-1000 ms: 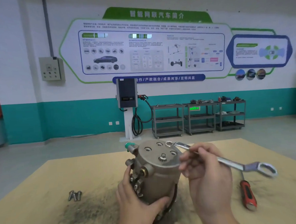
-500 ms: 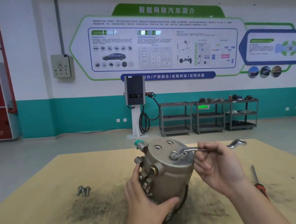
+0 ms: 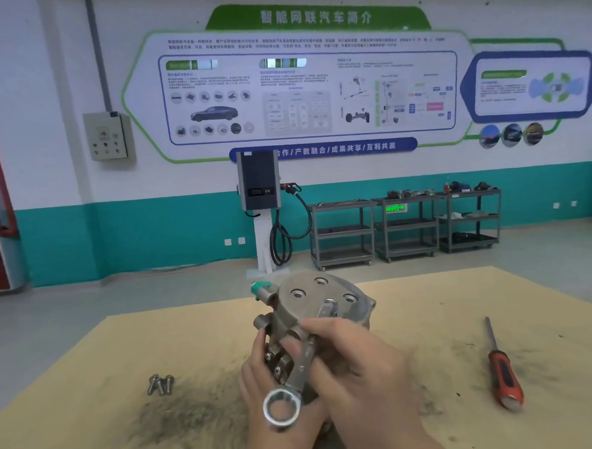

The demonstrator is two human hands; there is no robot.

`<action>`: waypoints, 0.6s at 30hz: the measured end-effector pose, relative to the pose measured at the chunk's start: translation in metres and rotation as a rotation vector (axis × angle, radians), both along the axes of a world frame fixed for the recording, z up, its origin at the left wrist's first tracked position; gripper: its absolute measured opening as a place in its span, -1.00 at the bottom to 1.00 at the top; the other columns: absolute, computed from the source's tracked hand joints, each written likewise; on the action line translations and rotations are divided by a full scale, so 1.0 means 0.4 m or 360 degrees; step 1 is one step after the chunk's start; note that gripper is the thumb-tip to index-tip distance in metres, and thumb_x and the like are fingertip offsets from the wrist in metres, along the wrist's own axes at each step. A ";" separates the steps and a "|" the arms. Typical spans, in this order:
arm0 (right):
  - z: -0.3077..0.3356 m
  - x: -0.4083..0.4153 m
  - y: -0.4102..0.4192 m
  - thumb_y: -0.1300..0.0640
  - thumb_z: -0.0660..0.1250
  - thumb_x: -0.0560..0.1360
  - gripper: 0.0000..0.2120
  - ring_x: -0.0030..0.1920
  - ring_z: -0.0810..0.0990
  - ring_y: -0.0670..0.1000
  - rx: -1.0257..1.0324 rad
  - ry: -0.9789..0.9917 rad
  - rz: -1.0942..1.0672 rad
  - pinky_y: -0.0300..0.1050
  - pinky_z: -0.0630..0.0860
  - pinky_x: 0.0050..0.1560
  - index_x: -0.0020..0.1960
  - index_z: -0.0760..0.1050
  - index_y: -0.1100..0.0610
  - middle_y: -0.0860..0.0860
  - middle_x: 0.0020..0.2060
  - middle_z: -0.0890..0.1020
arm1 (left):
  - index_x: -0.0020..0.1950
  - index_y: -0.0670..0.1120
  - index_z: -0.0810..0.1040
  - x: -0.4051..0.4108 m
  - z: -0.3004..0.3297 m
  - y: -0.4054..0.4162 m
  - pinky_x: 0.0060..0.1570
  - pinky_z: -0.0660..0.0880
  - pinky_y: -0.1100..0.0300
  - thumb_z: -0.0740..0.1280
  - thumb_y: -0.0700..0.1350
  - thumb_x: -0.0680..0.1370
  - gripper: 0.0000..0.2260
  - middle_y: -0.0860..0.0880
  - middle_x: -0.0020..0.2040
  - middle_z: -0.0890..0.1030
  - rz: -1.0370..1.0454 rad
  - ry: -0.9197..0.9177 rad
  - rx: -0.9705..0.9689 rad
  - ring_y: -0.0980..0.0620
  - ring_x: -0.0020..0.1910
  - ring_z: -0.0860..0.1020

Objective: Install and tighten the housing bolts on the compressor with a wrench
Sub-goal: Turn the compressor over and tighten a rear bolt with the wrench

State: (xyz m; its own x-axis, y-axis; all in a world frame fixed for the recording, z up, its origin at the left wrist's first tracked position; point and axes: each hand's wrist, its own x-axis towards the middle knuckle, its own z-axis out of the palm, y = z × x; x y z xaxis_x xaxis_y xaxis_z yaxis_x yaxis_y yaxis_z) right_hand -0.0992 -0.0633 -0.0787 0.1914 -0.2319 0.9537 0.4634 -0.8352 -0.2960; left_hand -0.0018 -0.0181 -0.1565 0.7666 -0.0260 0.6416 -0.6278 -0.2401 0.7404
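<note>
A round grey compressor (image 3: 312, 302) stands upright on the wooden table (image 3: 92, 423), its flat top showing several bolt holes. My left hand (image 3: 258, 374) grips its lower left side. My right hand (image 3: 357, 365) holds the shank of a silver combination wrench (image 3: 297, 372). The wrench's open end sits on a bolt head (image 3: 329, 305) on the compressor's top, and its ring end points toward me. Loose bolts (image 3: 160, 384) lie together on the table to the left.
A red-handled screwdriver (image 3: 503, 374) lies on the table to the right. Dark grit is smeared on the wood around the compressor. Beyond the table's far edge are grey floor, a charging post (image 3: 261, 205) and metal shelf carts (image 3: 404, 225).
My right hand has swung the wrench handle from the far right round toward me, with the open end staying on the bolt. My left hand keeps its hold on the compressor.
</note>
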 end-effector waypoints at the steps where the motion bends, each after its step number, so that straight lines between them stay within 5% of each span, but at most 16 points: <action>1: 0.012 -0.004 0.001 0.09 0.47 0.44 -0.90 -0.28 0.59 -0.19 -0.0020 -0.0035 -0.0004 -0.28 0.54 -0.29 -0.05 0.64 0.04 -0.13 -0.23 0.62 | 0.44 0.05 0.34 0.007 0.003 0.003 0.10 0.37 0.29 0.24 0.35 0.18 -0.15 -0.04 0.22 0.59 -0.0066 0.0050 0.0044 -0.05 0.17 0.56; 5: 0.055 -0.045 -0.015 -0.03 0.20 0.58 -0.82 -0.37 0.62 -0.06 0.0575 -0.0255 0.0520 -0.30 0.51 -0.33 -0.05 0.58 -0.07 -0.02 -0.25 0.65 | 0.49 -0.01 0.28 0.013 0.014 0.019 0.20 0.43 -0.09 0.45 0.30 -0.09 0.16 -0.05 0.18 0.50 -0.0186 0.0077 0.0047 -0.14 0.20 0.47; 8: 0.072 -0.056 -0.058 0.19 0.13 0.55 -0.67 -0.49 0.52 0.04 0.1277 -0.0259 0.0979 -0.27 0.40 -0.47 -0.26 0.60 0.06 0.15 -0.43 0.59 | 0.45 0.11 0.17 -0.010 0.025 0.021 0.24 0.30 0.04 0.42 0.29 -0.12 0.14 0.03 0.17 0.36 -0.0239 0.0101 -0.0012 -0.14 0.28 0.37; 11: 0.076 -0.047 -0.098 0.26 0.09 0.57 -0.72 -0.55 0.43 0.02 0.1776 -0.0110 0.1170 -0.28 0.32 -0.56 -0.24 0.49 0.22 0.15 -0.50 0.52 | 0.42 0.13 0.17 -0.011 0.025 0.025 0.27 0.27 0.04 0.41 0.30 -0.10 0.10 0.06 0.17 0.32 -0.0266 0.0090 -0.0044 -0.11 0.29 0.35; 14: 0.065 -0.036 -0.124 0.25 0.11 0.53 -0.80 -0.56 0.40 0.00 0.1925 -0.0068 0.1229 -0.29 0.30 -0.58 -0.20 0.45 0.25 0.14 -0.51 0.48 | 0.35 0.25 0.13 -0.010 0.024 0.030 0.26 0.27 0.06 0.43 0.31 -0.09 0.04 0.09 0.17 0.30 -0.0310 0.0130 -0.0022 0.02 0.24 0.30; 18: 0.060 -0.021 -0.151 0.23 0.15 0.49 -0.82 -0.57 0.39 0.01 0.1866 0.0001 0.1271 -0.30 0.30 -0.58 -0.23 0.46 0.25 0.15 -0.51 0.47 | 0.39 0.16 0.16 -0.001 0.016 0.034 0.14 0.23 0.17 0.44 0.32 -0.11 0.09 0.06 0.16 0.35 -0.0305 0.0084 -0.0010 0.08 0.18 0.28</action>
State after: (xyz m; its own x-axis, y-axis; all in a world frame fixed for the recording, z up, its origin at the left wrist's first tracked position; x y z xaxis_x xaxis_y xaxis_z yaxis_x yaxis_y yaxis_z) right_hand -0.1074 -0.1237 -0.0549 0.6457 -0.7076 0.2871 0.6864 0.3730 -0.6243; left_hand -0.0023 -0.0045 -0.1500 0.7806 -0.1710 0.6013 -0.6219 -0.1154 0.7746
